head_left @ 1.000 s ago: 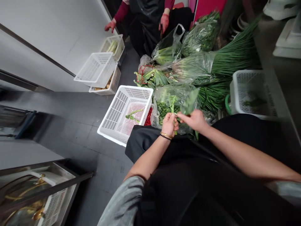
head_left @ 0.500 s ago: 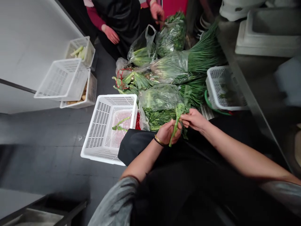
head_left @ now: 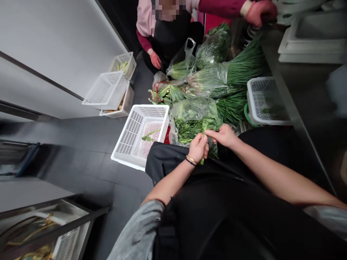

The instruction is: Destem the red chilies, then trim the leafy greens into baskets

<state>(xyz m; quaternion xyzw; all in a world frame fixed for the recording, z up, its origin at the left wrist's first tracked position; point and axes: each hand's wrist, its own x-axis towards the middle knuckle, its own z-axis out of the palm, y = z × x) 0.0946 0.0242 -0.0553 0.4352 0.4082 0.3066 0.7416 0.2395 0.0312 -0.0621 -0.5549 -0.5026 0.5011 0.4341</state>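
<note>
Together, both hands (head_left: 211, 141), gripping leafy stalk (head_left: 208, 125)

Left hand (head_left: 198, 147) closed round a leafy green stalk (head_left: 208, 127), stem end poking out below the fist. Right hand (head_left: 224, 135) pinching the same stalk just beside it, fingertips touching the left. Directly beyond, an open plastic bag of greens (head_left: 193, 117). To the left on the floor, a white perforated basket (head_left: 130, 135) with one trimmed stalk (head_left: 150, 134) lying inside. Farther back, bundled chives (head_left: 241, 68) and more bagged vegetables. At the right, another white basket (head_left: 264, 99) against the steel counter (head_left: 303, 90). At the top, a co-worker in red gloves (head_left: 155, 59), crouched by the bags.
</note>
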